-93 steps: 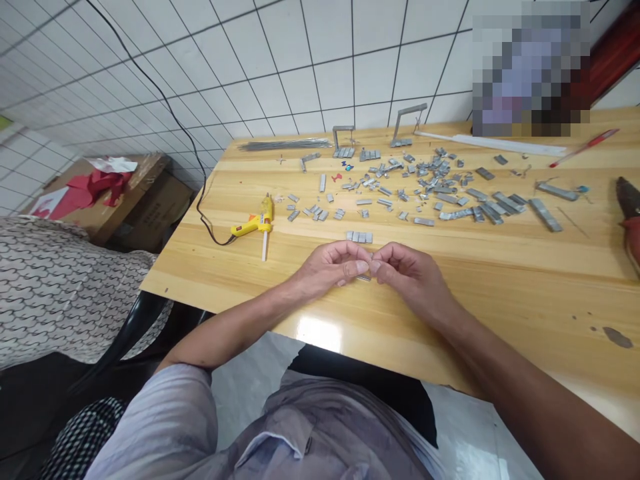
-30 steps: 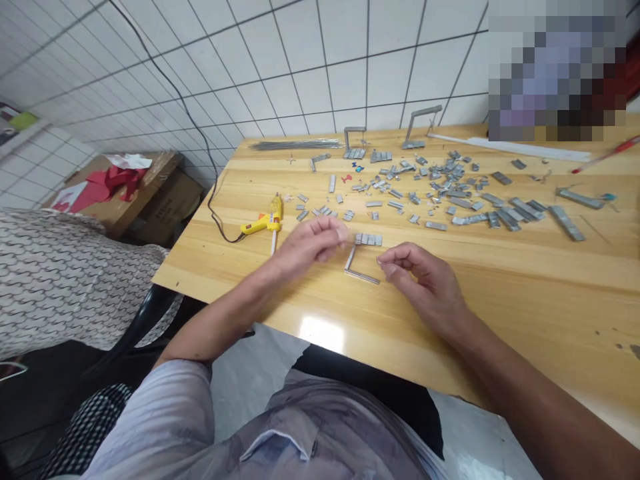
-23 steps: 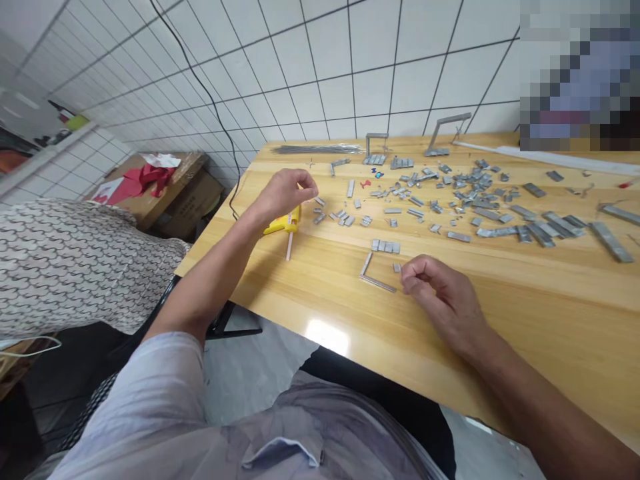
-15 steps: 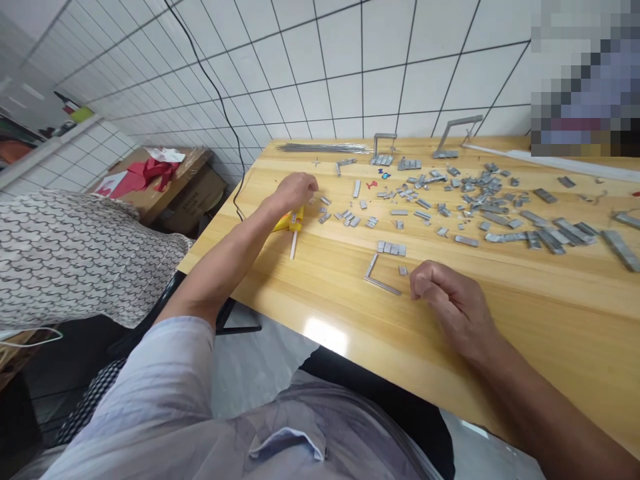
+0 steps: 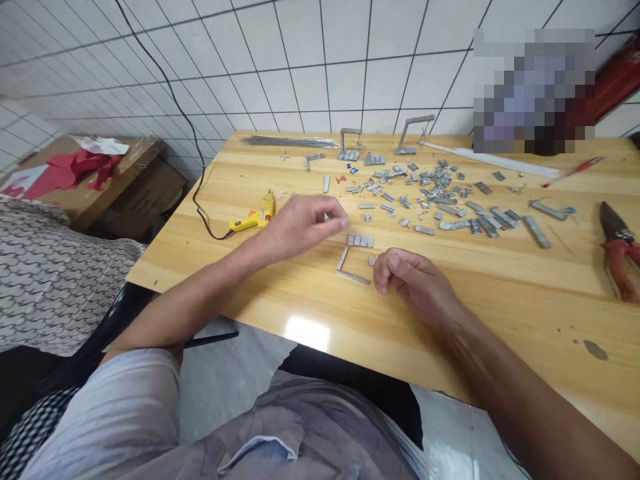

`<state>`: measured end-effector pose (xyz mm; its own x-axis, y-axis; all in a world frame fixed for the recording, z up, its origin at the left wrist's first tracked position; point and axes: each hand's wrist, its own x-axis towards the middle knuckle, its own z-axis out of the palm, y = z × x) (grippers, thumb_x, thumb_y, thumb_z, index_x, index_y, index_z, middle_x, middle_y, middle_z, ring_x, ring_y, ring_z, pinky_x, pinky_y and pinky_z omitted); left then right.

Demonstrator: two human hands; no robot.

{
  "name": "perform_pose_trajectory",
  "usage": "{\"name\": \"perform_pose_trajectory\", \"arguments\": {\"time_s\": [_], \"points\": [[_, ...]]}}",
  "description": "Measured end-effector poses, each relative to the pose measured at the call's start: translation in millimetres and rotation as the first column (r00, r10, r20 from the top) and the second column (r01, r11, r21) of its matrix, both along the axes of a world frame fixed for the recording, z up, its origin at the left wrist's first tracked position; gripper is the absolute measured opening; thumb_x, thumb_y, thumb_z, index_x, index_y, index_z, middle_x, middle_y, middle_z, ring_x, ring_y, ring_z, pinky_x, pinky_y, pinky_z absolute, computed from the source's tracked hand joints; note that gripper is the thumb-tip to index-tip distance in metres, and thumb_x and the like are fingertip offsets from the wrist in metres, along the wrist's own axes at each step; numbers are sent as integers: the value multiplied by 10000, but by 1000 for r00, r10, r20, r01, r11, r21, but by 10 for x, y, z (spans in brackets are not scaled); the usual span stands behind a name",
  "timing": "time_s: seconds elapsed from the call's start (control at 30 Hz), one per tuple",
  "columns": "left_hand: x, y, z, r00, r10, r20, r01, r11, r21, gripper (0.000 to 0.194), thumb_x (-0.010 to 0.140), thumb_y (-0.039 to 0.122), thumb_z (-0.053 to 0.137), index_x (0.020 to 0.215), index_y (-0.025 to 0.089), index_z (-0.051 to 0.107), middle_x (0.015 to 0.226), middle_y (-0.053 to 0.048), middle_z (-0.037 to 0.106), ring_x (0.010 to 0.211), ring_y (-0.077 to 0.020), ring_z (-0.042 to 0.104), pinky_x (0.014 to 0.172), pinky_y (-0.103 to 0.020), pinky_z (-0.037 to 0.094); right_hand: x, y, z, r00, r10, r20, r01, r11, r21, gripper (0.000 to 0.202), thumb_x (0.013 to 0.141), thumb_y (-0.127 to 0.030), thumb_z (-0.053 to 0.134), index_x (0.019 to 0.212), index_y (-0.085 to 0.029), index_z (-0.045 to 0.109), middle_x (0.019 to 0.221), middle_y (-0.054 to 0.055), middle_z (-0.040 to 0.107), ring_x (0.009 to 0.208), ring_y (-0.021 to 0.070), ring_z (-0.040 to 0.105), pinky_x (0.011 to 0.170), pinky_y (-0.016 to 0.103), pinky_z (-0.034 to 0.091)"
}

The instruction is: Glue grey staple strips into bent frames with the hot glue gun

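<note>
Strips of grey metal form an angled piece [image 5: 354, 276] in the head view, flat on the worktop [image 5: 450, 333], its upper end at or against a row of small plates [image 5: 361, 241]; they probably lie so close to keep both within short reach. Taking that piece as the dial's centre, a loose square [image 5: 371, 261] sits at about two o'clock, just beside the right hand [image 5: 417, 283], whose fingers curl inward with the thumb over them, perhaps for steadiness. The left hand [image 5: 305, 230] hangs towards eleven o'clock, thumb and forefinger tips brought close together. Scattered scraps [image 5: 437, 180] lie between one and two, likely spread for easy picking, with a yellow glue gun [image 5: 257, 219] at ten and pliers [image 5: 623, 257] at three. Whether either hand pinches anything cannot be told — the tips are too small and slightly blurred. The left hand hides the glue gun's lower end, the pliers are cut off at the frame's edge, and a pixelated patch masks the upper right corner — its contents are unreadable.
</note>
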<state>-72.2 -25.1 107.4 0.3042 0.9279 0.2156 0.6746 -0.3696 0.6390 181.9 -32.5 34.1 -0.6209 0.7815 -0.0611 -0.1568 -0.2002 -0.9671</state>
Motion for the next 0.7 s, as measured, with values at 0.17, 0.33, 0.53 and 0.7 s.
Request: {"name": "perform_pose_trajectory", "arguments": {"time_s": [0.17,0.33,0.53,0.7], "points": [[418,-240,-14,962,-235,-139,264,932,249,196,1038,273,561,1026,178,732,945,-59,766,846,-152,696,752,-267,519,-2,2,50,983,76,-167,-113,968,-223,462,851,-577,784,659,-210,579,629,-19,561,567,143,516,580,296,407],[491,-239,-6,893,-264,-364,400,836,374,270,1072,257,486,992,170,730,940,-72,766,833,-166,713,714,-279,519,-2,-10,54,961,93,-261,-163,952,-260,411,868,-497,788,662,-193,604,622,-16,568,569,131,538,570,274,404],[501,-182,68,785,-241,-571,506,781,367,267,1038,186,494,876,179,706,819,-45,717,724,-157,652,644,-282,474,0,-18,70,955,114,-272,-202,925,-321,381,876,-441,748,650,-200,559,598,-17,545,551,131,524,551,271,398],[536,-165,141,722,-229,-654,575,725,381,289,1024,118,471,805,192,645,742,-26,649,658,-149,568,598,-301,412,2,-28,76,943,154,-293,-260,893,-367,347,890,-376,687,638,-202,524,590,-21,514,545,124,509,546,263,414]]}}
